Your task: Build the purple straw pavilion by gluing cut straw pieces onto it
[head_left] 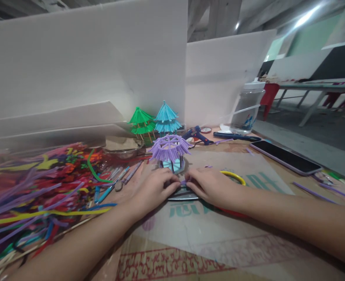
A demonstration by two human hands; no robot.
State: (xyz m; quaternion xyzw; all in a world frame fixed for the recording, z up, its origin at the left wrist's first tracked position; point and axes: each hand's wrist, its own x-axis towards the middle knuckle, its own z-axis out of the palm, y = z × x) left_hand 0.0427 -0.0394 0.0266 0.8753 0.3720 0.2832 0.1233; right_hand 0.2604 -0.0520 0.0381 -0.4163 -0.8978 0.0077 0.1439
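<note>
My left hand [160, 183] and my right hand [209, 185] face each other low over the board, fingertips pinched on either side of a short purple pipe cleaner [183, 182]. Just beneath them lies a dark metal blade [184, 198]. A yellow loop [233, 175] and a bit of red show around my right wrist, probably the handles of scissors, partly hidden. Right behind my fingers stands a small pavilion [171, 152] with a purple pipe-cleaner roof, open at the top, and a light blue base.
Green [141, 121] and blue [166, 117] model roofs stand behind. A glue gun [198, 135], a dark blue-handled tool [236, 136], a water bottle [247, 109] and a phone [286, 157] lie or stand at the back and right. Pipe cleaners [43, 191] heap up on the left.
</note>
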